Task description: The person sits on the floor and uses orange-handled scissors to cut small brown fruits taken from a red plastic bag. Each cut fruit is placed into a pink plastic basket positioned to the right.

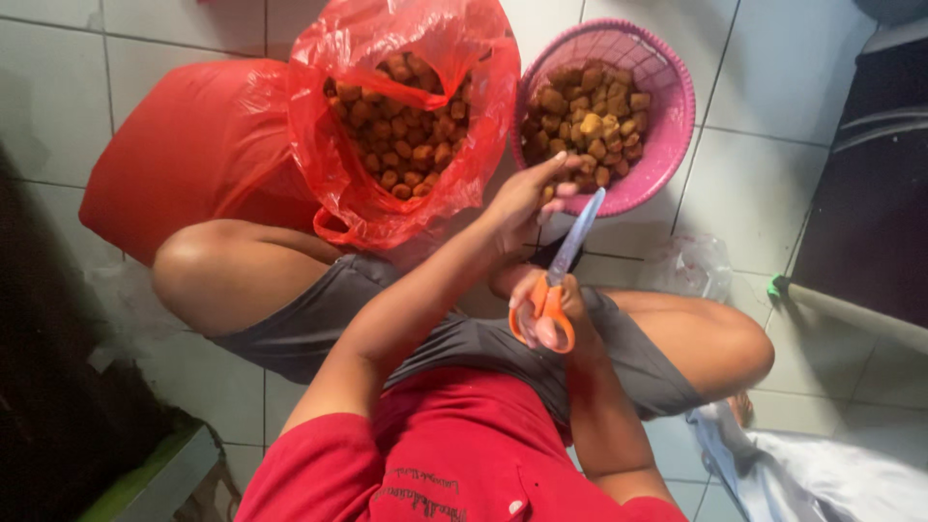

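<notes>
Left hand [522, 198] pinching a brown piece [564, 190] beside pink basket [667, 116]; right hand [551, 304] gripping orange-handled scissors [561, 271], blades just beside that piece.

Single head view, steeply downward, close over lap, tiled floor [764, 193]

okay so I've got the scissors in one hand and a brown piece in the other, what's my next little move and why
Probably bring the left hand with its brown piece back to the scissors in the right hand. The piece sits at the pink basket's rim, just beyond the blade tip, not between the blades.
</notes>
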